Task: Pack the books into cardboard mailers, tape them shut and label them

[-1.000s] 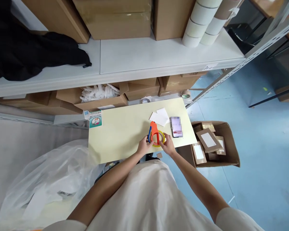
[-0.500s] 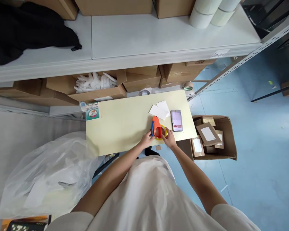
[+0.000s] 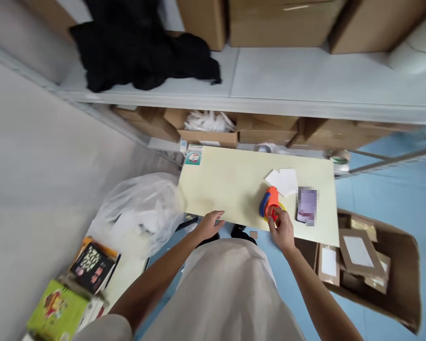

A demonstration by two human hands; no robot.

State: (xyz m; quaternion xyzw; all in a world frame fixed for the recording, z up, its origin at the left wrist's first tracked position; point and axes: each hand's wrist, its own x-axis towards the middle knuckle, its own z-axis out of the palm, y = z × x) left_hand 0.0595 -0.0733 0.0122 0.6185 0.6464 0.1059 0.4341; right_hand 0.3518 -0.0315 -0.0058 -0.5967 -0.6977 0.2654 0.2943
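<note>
An orange, red and blue tape dispenser (image 3: pixel 271 195) with a yellow ring rests near the front edge of the pale yellow table (image 3: pixel 230 184). My right hand (image 3: pixel 283 229) is at its near end, thumb and fingers closed on the red part. Out to the left, my left hand (image 3: pixel 210 224) hangs at the table's front edge, fingers stretched and holding nothing. White paper cards (image 3: pixel 284 181) lie just behind the dispenser. A phone (image 3: pixel 306 206) with a blurred screen lies to the right of it.
A carton (image 3: pixel 404 274) of small parcels stands right of the table. On the left are a clear plastic bag (image 3: pixel 138 208) and stacked books (image 3: pixel 94 267). Behind runs a shelf (image 3: pixel 298 76) with boxes and a black cloth (image 3: pixel 145 52). A green booklet (image 3: pixel 193 156) lies at the table's far left corner.
My left hand has let go of the tape dispenser and moved left. My right hand stays at the dispenser. The view has swung left, bringing the books into sight.
</note>
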